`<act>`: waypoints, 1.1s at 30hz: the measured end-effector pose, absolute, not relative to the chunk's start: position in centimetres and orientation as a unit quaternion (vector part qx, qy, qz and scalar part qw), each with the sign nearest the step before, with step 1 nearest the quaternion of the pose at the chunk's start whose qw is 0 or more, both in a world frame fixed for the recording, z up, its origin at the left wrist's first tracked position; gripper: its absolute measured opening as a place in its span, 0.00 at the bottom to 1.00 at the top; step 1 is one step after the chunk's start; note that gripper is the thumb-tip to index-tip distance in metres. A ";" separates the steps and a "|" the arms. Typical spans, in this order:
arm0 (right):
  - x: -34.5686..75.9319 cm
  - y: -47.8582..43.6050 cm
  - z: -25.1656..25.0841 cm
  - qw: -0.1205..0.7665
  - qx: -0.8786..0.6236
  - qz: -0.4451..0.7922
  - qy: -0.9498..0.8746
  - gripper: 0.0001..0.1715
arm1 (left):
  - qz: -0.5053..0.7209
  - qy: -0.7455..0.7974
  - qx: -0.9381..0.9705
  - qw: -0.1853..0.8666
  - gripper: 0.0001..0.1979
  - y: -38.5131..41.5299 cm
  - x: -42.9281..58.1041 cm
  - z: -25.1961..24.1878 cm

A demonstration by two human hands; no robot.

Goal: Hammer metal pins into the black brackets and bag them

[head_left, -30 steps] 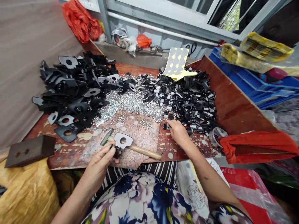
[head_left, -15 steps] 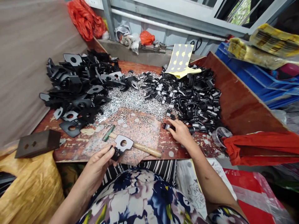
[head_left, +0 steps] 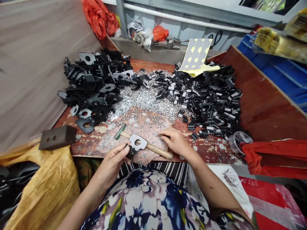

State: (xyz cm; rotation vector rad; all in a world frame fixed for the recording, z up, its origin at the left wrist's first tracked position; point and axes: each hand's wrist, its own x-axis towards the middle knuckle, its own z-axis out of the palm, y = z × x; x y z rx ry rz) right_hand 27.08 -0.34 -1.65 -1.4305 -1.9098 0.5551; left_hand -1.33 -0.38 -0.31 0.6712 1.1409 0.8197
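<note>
My left hand [head_left: 117,155] grips a flat black plate [head_left: 139,142] by its toothed end, between thumb and fingers. The plate has a grey face with a round hole and lies over the handle of a hammer [head_left: 159,150]. The hammer's green head [head_left: 120,131] rests on a speckled stone slab [head_left: 136,121]. Over the slab's right edge is my right hand [head_left: 176,142], its fingers curled together; whatever they hold is hidden. Small black clips [head_left: 203,132], some with grey faces, lie to the right of that hand.
Black plates [head_left: 91,83] are heaped at the left, silvery pins [head_left: 144,99] in the middle. A sticker sheet [head_left: 195,54] lies on the clip pile. A dark metal block [head_left: 57,137] sits front left, a clear cup [head_left: 240,140] front right. Wooden boards [head_left: 268,95] wall the table.
My right hand has moved left from the edge of the clip pile to above the slab, its fingers now curled in. My left hand still holds the plate. The view has shifted.
</note>
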 end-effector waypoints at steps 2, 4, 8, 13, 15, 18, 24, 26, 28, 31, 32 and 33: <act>26.4 0.4 -1.3 0.341 -0.520 0.189 -0.760 0.10 | 0.371 0.517 0.301 0.711 0.26 -0.5 -1.6 -0.3; 27.0 0.4 -1.0 0.393 -0.552 0.130 -0.724 0.10 | 0.380 0.523 0.295 0.704 0.26 -0.6 -2.2 -0.1; 28.9 -1.1 -0.8 0.344 -0.675 0.047 -0.651 0.15 | 0.403 0.521 0.289 0.695 0.26 -0.6 -3.1 0.3; 24.9 -2.3 -1.7 0.117 -0.738 -0.009 -0.664 0.17 | 0.381 0.548 0.307 0.679 0.24 -0.3 -2.4 -0.5; 23.0 -2.1 -2.1 0.129 -0.734 -0.010 -0.666 0.14 | 0.362 0.545 0.353 0.669 0.21 -0.1 -2.1 -1.0; 21.9 -1.7 -2.2 0.230 -0.690 0.076 -0.682 0.03 | 0.335 0.527 0.424 0.656 0.19 0.1 -2.0 -1.2; 22.4 -1.8 -0.8 0.461 -0.583 0.129 -0.657 0.13 | 0.291 0.462 0.422 0.723 0.17 0.0 0.0 0.2; 21.9 -1.9 -0.1 0.462 -0.563 0.109 -0.677 0.14 | 0.288 0.439 0.408 0.747 0.16 0.0 1.2 0.5; 21.1 -1.9 0.3 0.447 -0.551 0.101 -0.697 0.14 | 0.289 0.419 0.387 0.769 0.16 0.1 2.2 0.6; 20.0 -1.9 0.4 0.449 -0.555 0.090 -0.694 0.14 | 0.300 0.401 0.366 0.784 0.16 0.1 2.9 0.6; 19.8 -1.9 0.4 0.454 -0.557 0.093 -0.690 0.15 | 0.304 0.398 0.364 0.785 0.16 0.1 2.9 0.5; 19.6 -1.9 0.2 0.460 -0.557 0.100 -0.684 0.15 | 0.309 0.395 0.364 0.785 0.16 0.1 2.8 0.5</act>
